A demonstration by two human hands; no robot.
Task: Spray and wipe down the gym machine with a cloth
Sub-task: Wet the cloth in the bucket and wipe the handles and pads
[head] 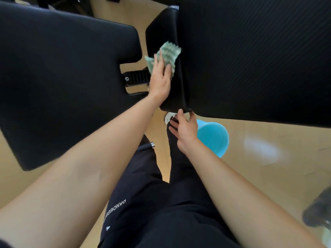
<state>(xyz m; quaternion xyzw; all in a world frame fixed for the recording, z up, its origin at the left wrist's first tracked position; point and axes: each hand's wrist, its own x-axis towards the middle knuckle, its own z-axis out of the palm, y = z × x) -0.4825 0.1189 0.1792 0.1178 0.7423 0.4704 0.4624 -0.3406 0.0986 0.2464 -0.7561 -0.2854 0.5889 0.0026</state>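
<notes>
With your right hand [185, 130], fingers loosely extended and tips touching, steady the lower corner of the black pad [250, 59] above the blue bucket [214, 138] on the floor. Your left hand [160, 81] lies flat, fingers straight, pressing the cloth [169, 51] against the pad's side; wipe there in overlapping strokes under even pressure

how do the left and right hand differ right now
The left hand lies flat on the green-and-white cloth, pressing it against the side of the black pad; the right hand holds no cloth. The left hand is higher up the pad, the right hand at its lower corner, fingertips touching the edge. Both show fairly straight fingers on the same pad.
</notes>
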